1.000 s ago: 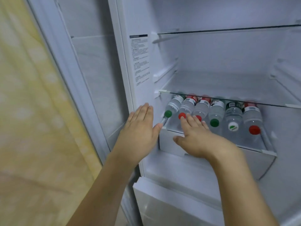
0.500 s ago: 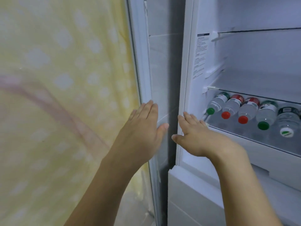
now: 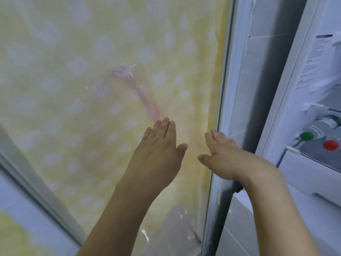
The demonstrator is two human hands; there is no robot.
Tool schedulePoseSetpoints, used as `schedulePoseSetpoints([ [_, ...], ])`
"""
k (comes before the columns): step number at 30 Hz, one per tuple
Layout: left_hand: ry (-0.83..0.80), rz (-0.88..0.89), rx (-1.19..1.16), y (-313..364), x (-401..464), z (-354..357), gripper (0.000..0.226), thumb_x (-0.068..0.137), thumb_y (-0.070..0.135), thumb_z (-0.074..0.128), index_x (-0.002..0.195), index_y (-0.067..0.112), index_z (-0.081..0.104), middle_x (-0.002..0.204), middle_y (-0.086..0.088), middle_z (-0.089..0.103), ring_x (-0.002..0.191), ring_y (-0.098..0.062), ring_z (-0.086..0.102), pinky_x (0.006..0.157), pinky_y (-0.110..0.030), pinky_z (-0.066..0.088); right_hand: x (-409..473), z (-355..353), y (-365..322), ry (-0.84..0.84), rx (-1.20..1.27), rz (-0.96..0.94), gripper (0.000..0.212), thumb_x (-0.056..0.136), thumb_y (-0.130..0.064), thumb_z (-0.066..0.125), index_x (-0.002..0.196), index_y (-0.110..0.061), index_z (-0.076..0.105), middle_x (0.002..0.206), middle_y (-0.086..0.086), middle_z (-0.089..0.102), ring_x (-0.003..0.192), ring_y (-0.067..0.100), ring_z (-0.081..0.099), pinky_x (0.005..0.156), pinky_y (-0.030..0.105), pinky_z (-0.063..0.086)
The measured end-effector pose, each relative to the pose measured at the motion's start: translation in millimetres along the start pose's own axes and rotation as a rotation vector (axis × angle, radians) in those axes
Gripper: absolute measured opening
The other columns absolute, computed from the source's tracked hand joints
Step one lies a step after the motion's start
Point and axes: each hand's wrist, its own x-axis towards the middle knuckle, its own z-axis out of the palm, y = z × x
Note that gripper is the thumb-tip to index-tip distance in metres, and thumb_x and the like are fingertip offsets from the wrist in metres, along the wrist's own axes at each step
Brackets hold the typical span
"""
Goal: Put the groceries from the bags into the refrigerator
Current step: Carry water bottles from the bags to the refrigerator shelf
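The open refrigerator (image 3: 287,74) shows only at the right edge, white inside. On its lower shelf lie water bottles (image 3: 319,130) on their sides, a green cap and a red cap facing me. My left hand (image 3: 160,150) is held out flat with straight fingers in front of a yellow dotted curtain (image 3: 92,89), holding nothing. My right hand (image 3: 223,154) is also flat and empty, just left of the refrigerator's side. No grocery bags are in view.
A white window or door frame (image 3: 228,89) stands between the curtain and the refrigerator. A pale frame bar (image 3: 33,191) crosses the lower left. A closed white drawer front (image 3: 304,182) sits below the bottle shelf.
The view has swung left, so the refrigerator and bottles slid to the right edge and the yellow curtain fills most of the frame. Both hands stay flat, empty and held out.
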Motion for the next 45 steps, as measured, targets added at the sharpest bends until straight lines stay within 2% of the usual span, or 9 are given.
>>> schedulePoseSetpoints([
  [13,-0.014,-0.433,0.109,-74.7,-87.8,-29.7,0.067,0.106,0.047,0.021,0.157,0.014,-0.007,0.166,-0.003,-0.014,0.153,-0.017,-0.011,0.122,-0.033,-0.006,6.1,29.5,-109.3,-0.134,-0.035,-0.425,0.067,0.106,-0.038,0.029,0.156,-0.016,-0.01,0.162,-0.001,-0.021,0.149,0.015,-0.016,0.118,0.03,-0.008],
  [20,0.059,-0.598,0.162,-103.5,-135.8,-44.3,0.068,0.105,0.045,0.028,0.158,0.011,0.003,0.167,-0.005,0.0,0.153,-0.019,-0.001,0.124,-0.035,0.001,-0.1,51.5,-163.0,-0.21,-0.081,-0.623,0.067,0.106,-0.039,0.027,0.156,-0.016,-0.01,0.162,-0.001,-0.021,0.149,0.014,-0.017,0.119,0.03,-0.009],
  [25,0.115,-0.726,0.184,-130.4,-183.0,-57.7,0.067,0.105,0.044,0.03,0.158,0.01,0.006,0.166,-0.007,0.003,0.153,-0.021,0.002,0.123,-0.036,0.003,-14.7,68.4,-215.4,-0.247,-0.101,-0.755,0.066,0.106,-0.039,0.028,0.156,-0.017,-0.009,0.162,-0.002,-0.02,0.149,0.012,-0.016,0.118,0.029,-0.009],
  [36,0.18,-1.061,0.249,-193.3,-326.6,-104.2,0.069,0.104,0.046,0.03,0.158,0.011,0.005,0.167,-0.006,0.001,0.153,-0.02,0.0,0.122,-0.035,0.0,-88.4,119.7,-366.4,-0.285,-0.204,-1.093,0.067,0.105,-0.038,0.03,0.156,-0.013,-0.005,0.163,0.003,-0.014,0.151,0.017,-0.01,0.12,0.033,-0.004],
  [45,0.212,-1.303,0.298,-221.5,-455.1,-133.3,0.067,0.105,0.044,0.03,0.158,0.012,0.005,0.167,-0.004,0.001,0.153,-0.017,0.0,0.122,-0.033,0.0,-175.1,169.3,-468.2,-0.381,-0.193,-1.308,0.065,0.106,-0.036,0.03,0.156,-0.014,-0.005,0.163,0.001,-0.015,0.15,0.017,-0.011,0.119,0.032,-0.005],
])
